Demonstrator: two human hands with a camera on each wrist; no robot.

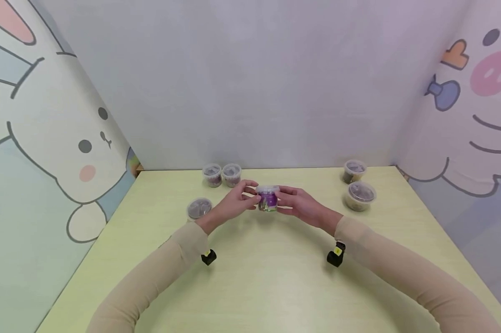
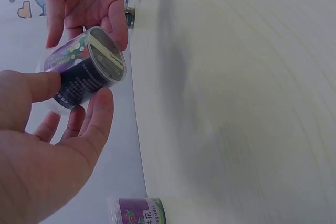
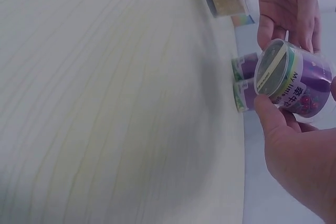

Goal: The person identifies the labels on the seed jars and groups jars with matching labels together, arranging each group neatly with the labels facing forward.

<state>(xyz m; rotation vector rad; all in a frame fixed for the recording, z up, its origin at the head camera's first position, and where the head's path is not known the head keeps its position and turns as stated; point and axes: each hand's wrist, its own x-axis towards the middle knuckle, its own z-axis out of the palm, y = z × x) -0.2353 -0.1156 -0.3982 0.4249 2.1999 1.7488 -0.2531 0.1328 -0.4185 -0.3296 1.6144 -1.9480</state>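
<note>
A small clear plastic tub with a purple printed label is held up over the table, between both hands. My left hand grips it from the left; in the left wrist view the thumb lies on the dark side of the label and curled fingers are beneath. From the other side my right hand holds the same tub, its thumb near the flat base in the right wrist view. The tub is tilted in the left wrist view, and Chinese characters show on its label in the right wrist view.
Two similar tubs stand side by side at the table's back left. A wider tub sits by the left forearm. At the right are a tub and a wider one. Cartoon-printed curtains enclose the pale wooden table.
</note>
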